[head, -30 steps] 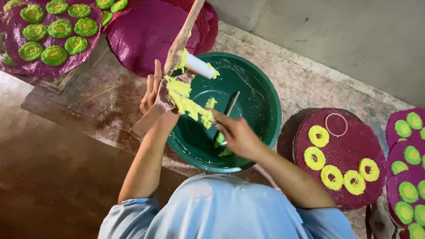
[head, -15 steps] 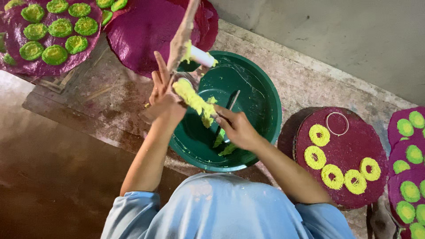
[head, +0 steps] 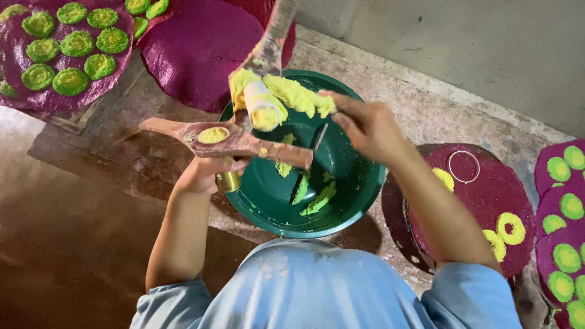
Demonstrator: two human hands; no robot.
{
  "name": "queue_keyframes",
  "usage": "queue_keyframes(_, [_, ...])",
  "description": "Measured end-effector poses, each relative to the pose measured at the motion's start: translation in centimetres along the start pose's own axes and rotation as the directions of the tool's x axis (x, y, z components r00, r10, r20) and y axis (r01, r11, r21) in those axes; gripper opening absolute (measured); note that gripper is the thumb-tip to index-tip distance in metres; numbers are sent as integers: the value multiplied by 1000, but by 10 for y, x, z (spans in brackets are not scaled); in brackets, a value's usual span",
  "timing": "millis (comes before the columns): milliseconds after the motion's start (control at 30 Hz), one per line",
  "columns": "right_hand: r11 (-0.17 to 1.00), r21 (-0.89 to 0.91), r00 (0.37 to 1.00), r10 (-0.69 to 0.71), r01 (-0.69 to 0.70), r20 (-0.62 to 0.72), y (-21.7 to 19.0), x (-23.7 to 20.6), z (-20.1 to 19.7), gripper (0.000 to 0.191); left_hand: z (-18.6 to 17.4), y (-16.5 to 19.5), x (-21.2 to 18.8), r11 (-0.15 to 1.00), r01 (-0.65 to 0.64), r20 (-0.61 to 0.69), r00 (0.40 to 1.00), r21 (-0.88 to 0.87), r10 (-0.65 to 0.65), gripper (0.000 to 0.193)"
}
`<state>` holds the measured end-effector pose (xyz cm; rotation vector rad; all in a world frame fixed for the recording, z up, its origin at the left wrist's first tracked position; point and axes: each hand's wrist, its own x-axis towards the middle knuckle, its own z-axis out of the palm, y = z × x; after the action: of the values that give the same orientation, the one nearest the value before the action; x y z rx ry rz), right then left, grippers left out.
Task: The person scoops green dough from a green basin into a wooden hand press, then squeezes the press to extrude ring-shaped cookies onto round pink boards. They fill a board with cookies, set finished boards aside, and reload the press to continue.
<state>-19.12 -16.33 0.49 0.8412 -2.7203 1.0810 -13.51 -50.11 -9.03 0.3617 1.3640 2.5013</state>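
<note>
1. Head view looks straight down on a person in a light blue shirt (head: 304,286), both bare hands raised over a green bowl (head: 359,189) at frame centre.
2. Left hand (head: 204,173), left of centre, is closed from below around a wooden press (head: 244,143), a flat brown board held level with a brass-coloured barrel (head: 228,181) poking out under the fingers.
3. A round well in the board is packed with yellow dough (head: 212,134).
4. A second wooden arm of the press (head: 271,36) rises toward the top edge, carrying a white plunger (head: 263,105) smeared with yellow.
5. Right hand (head: 368,128), right of centre, has its fingers pinched on a lump of yellow dough (head: 298,96) stuck at the plunger, just above the bowl.
6. Scraps of yellow-green dough (head: 317,198) lie inside the bowl, with a dark stick (head: 319,139) leaning in it.
7. Upper left: a magenta mat (head: 201,55), and another (head: 18,42) covered with green dough rings (head: 70,81).
8. Right side: a round magenta mat (head: 487,189) bearing yellow rings (head: 509,228) and a thin wire hoop (head: 464,166); more green discs (head: 567,256) at the far right edge.
</note>
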Motion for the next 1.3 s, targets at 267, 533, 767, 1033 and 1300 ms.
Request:
queue_keyframes(267, [955, 263, 990, 137, -139, 25, 9, -18, 87, 38, 26, -26, 23, 985, -126, -215, 972, -122, 97, 42])
queue_keyframes(533, [760, 576, 953, 231, -301, 194, 71, -35, 9, 32, -21, -6, 2, 964, -162, 55, 986, 209, 154, 46])
queue_keyframes(767, [992, 18, 961, 117, -126, 252, 8, -10, -57, 33, 31, 28, 0, 888, -164, 258, 965, 430, 53, 90])
queue_keyframes(1033, [923, -385, 1000, -18, 16, -2, -37, -15, -21, 35, 75, 19, 9, 632, -131, -40, 968, 763, 249, 107])
queue_keyframes(1300, [720, -672, 963, -267, 173, -39, -41, -17, 19, 53, 67, -10, 21, 730, -247, -58, 929, 637, 365, 104])
